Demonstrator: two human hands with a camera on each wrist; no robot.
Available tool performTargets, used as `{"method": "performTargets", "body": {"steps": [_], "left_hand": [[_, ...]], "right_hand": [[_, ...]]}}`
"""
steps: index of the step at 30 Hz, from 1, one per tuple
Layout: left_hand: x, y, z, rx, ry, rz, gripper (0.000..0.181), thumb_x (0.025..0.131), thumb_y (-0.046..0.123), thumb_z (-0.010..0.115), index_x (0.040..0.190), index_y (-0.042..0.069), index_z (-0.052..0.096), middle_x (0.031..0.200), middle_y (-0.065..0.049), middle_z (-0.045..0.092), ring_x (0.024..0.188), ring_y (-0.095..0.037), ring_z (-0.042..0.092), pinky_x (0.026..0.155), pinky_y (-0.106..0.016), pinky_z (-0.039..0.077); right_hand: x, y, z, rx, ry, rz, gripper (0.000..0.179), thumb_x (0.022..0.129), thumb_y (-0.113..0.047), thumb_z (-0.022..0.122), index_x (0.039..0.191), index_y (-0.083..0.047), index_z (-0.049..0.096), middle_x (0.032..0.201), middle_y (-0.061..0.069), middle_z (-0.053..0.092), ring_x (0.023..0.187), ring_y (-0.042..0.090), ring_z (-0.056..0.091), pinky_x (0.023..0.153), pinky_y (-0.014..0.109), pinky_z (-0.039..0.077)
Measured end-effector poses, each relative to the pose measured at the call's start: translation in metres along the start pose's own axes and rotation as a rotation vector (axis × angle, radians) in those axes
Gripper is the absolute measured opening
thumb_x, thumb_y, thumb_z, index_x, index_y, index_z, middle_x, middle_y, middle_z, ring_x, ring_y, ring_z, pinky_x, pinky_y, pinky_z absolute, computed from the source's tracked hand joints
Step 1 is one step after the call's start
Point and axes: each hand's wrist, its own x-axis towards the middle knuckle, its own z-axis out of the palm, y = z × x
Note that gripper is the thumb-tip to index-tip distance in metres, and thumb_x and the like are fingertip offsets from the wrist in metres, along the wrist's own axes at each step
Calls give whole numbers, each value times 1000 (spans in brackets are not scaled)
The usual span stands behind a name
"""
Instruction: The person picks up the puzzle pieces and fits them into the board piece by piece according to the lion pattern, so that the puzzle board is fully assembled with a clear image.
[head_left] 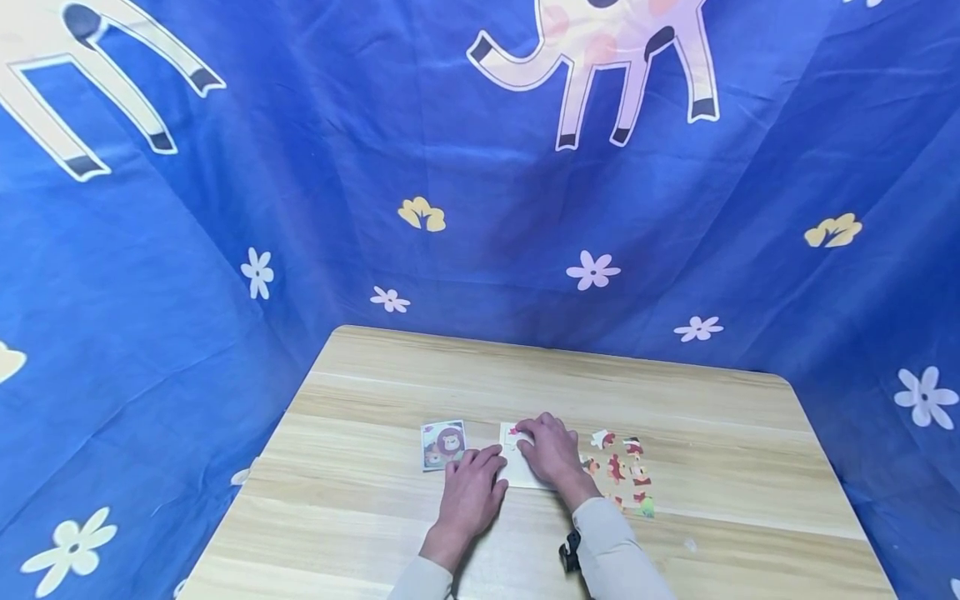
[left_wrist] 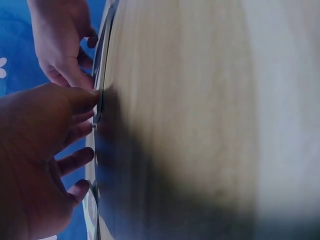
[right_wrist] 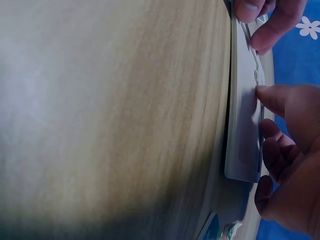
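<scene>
A white puzzle board [head_left: 525,474] lies on the table between the two hands. My left hand [head_left: 472,490] holds its near left corner, thumb at the near edge and fingertips by the left side. Over the board's upper part, my right hand [head_left: 553,450] has thumb and forefinger bent together at a puzzle piece, mostly hidden under the fingers. A small red patch [head_left: 514,431] shows beside those fingertips. In the right wrist view, the right thumb touches the top of the board [right_wrist: 243,125]. Loose puzzle pieces [head_left: 617,468], red, white and green, lie right of the right hand.
A picture card with a lion [head_left: 444,442] lies left of the board, close to the left hand's fingers. The wooden table [head_left: 360,500] carries everything. A blue cloth [head_left: 480,208] with animals and flowers hangs behind and at both sides.
</scene>
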Motion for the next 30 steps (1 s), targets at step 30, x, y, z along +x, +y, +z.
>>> {"method": "performTargets", "body": {"steps": [30], "left_hand": [[-1, 4, -3, -11, 14, 4, 29, 81, 27, 71, 109, 17, 69, 128, 4, 63, 106, -21, 58, 79, -37, 40]], "right_hand": [[-26, 95, -59, 10, 89, 157, 33, 82, -19, 66, 115, -20, 69, 100, 1, 59, 94, 21, 54, 82, 45, 39]]}}
